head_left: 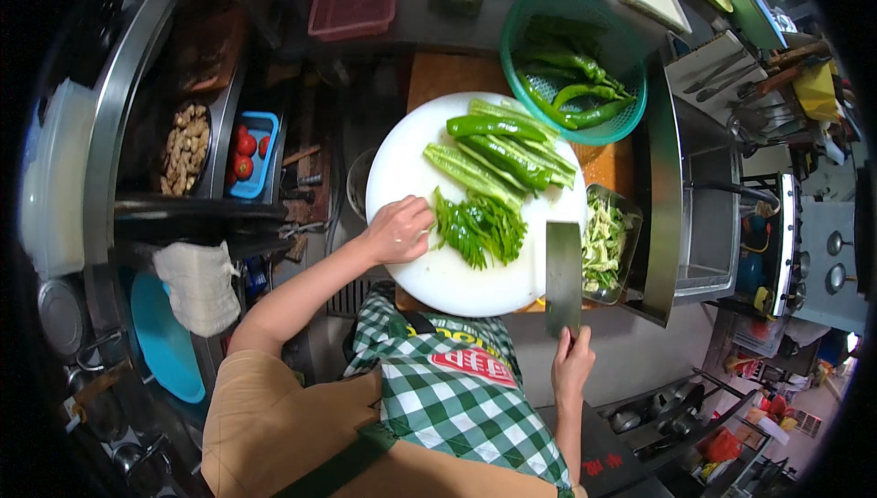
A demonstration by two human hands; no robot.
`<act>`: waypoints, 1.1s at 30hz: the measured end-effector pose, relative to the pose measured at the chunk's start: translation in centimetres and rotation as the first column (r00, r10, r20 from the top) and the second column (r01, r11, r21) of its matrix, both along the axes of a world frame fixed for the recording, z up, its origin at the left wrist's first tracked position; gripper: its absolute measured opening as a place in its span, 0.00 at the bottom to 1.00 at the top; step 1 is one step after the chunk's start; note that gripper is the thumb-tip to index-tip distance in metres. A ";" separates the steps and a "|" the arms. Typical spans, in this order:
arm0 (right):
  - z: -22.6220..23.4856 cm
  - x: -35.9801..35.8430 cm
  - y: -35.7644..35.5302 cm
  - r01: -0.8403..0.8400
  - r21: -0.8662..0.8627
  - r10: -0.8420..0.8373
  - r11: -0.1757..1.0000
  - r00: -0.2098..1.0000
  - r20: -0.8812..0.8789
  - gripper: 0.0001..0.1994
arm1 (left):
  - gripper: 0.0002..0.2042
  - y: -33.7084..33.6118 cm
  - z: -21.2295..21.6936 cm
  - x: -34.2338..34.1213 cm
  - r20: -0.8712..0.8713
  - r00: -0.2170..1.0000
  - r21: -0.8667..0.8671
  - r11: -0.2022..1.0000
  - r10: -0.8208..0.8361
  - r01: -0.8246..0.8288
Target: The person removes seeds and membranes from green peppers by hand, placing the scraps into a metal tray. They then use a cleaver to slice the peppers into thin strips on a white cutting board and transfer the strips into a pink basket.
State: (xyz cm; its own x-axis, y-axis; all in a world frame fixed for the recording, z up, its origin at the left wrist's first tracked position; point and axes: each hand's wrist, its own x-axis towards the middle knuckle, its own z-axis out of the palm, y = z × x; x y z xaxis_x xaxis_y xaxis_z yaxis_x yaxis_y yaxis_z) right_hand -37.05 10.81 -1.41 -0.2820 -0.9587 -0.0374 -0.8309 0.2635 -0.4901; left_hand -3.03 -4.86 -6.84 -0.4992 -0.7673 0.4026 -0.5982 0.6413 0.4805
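Observation:
A round white cutting board [416,292] lies in front of me. My left hand [402,229] rests on its left side with curled, closed fingers, beside a pile of sliced green pepper strips [480,231]. Whether anything is inside those fingers is hidden. In my right hand [572,358] is the handle of a cleaver [564,274], its broad blade upright over the board's right edge, apart from the pile. Split long green peppers [475,174] are stacked on the far part of the board, some with their pale insides showing.
Beyond the board stands a green colander [638,114] of whole peppers. A clear tub of chopped pale-green vegetable [603,242] sits right of the board, near a metal sink [711,233]. To the left are ginger [185,146] and a blue basket [248,189] with tomatoes.

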 end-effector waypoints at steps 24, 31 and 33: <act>-1.5 2.7 -0.3 0.311 0.325 -0.374 0.893 0.914 0.154 0.18 | 0.05 -32.7 -2.8 -9.6 -0.355 0.516 0.901 0.139 0.779 0.410; -2.6 1.9 0.2 0.292 0.266 -0.339 0.919 0.928 0.153 0.17 | 0.04 -35.3 0.5 -9.2 -0.262 0.386 0.935 0.133 0.884 0.329; -3.0 1.7 0.3 0.292 0.255 -0.346 0.922 0.916 0.202 0.18 | 0.06 -37.4 0.3 -9.8 -0.322 0.371 0.889 0.144 0.871 0.434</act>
State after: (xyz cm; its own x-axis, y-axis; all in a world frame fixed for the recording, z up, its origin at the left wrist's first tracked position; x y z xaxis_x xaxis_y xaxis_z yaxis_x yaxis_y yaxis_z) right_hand -35.40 11.13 -4.37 -0.5278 -0.7798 -0.3367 -0.5502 0.6159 -0.5639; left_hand -12.78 -42.23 -6.52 -0.1876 -0.7340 -0.6528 0.4511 -0.6547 0.6065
